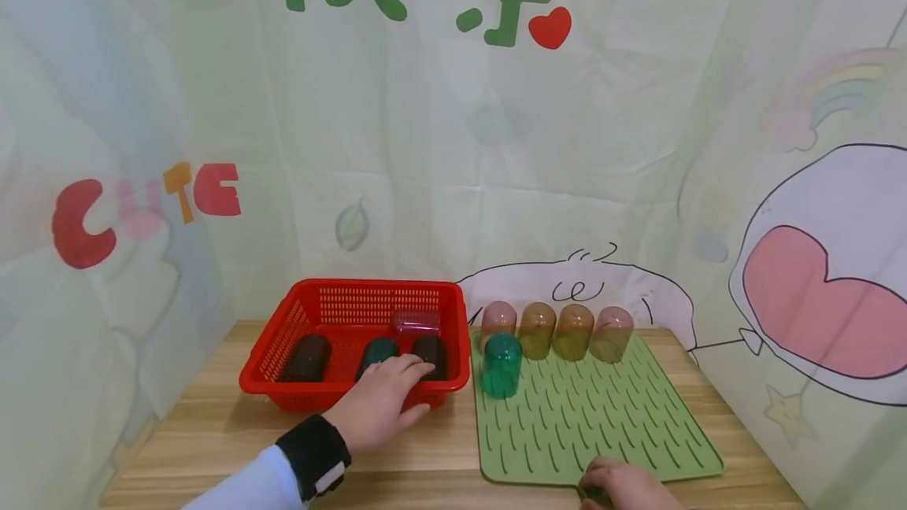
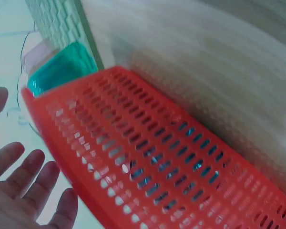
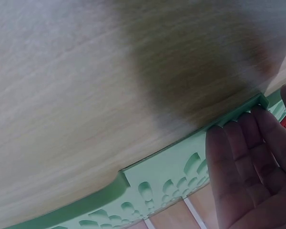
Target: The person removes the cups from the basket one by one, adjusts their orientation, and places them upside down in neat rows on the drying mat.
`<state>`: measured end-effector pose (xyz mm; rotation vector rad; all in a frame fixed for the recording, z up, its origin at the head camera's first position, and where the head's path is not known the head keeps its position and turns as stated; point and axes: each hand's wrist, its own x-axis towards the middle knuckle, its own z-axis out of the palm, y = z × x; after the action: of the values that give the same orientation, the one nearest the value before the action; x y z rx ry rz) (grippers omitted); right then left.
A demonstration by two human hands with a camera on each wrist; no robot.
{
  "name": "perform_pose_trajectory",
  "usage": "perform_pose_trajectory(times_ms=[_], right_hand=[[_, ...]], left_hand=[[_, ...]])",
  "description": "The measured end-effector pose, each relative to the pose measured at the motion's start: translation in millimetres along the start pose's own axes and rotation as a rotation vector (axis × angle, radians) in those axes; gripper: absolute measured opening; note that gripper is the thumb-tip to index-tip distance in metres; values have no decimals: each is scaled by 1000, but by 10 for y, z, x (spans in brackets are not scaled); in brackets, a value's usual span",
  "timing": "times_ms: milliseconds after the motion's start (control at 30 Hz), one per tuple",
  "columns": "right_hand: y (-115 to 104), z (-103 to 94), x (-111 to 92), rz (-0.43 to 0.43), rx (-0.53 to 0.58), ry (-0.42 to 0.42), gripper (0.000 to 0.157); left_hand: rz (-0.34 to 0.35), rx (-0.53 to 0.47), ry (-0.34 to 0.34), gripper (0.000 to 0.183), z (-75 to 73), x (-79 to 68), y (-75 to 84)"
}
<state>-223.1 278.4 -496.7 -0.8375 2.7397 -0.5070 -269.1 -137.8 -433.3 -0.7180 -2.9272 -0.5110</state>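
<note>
My left hand (image 1: 375, 408) reaches over the front rim of a red plastic basket (image 1: 283, 393), its fingers spread loosely and holding nothing. Under and beside the fingertips lie a dark cup (image 1: 434, 350) and a dark teal cup (image 1: 379, 351). Another dark cup (image 1: 309, 356) is on the basket's left side, and a clear pink cup (image 1: 416, 322) lies on its side at the back. My right hand (image 1: 627, 485) rests at the front edge of a green ridged mat (image 1: 595, 423). In the right wrist view, its fingers (image 3: 221, 157) are nearly straight and overlap the mat's edge.
Along the mat's back edge, several clear cups stand upside down: a pink one (image 1: 499, 315), amber ones (image 1: 538, 330) and a pinkish one (image 1: 612, 334). A teal cup (image 1: 501, 368) stands in front at the left. A printed cloth (image 1: 425, 140) hangs behind the wooden table (image 1: 205, 431).
</note>
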Motion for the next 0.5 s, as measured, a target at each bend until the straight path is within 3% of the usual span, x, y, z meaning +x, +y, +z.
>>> perform_pose_trajectory(times_ms=[267, 500], right_hand=[[-25, 11, -7, -45, -43, 39, 16], [-37, 16, -3, -34, -59, 43, 18]], left_hand=[[-115, -43, 92, 67, -241, 125, -142], [-178, -29, 48, 70, -498, 300, -293]])
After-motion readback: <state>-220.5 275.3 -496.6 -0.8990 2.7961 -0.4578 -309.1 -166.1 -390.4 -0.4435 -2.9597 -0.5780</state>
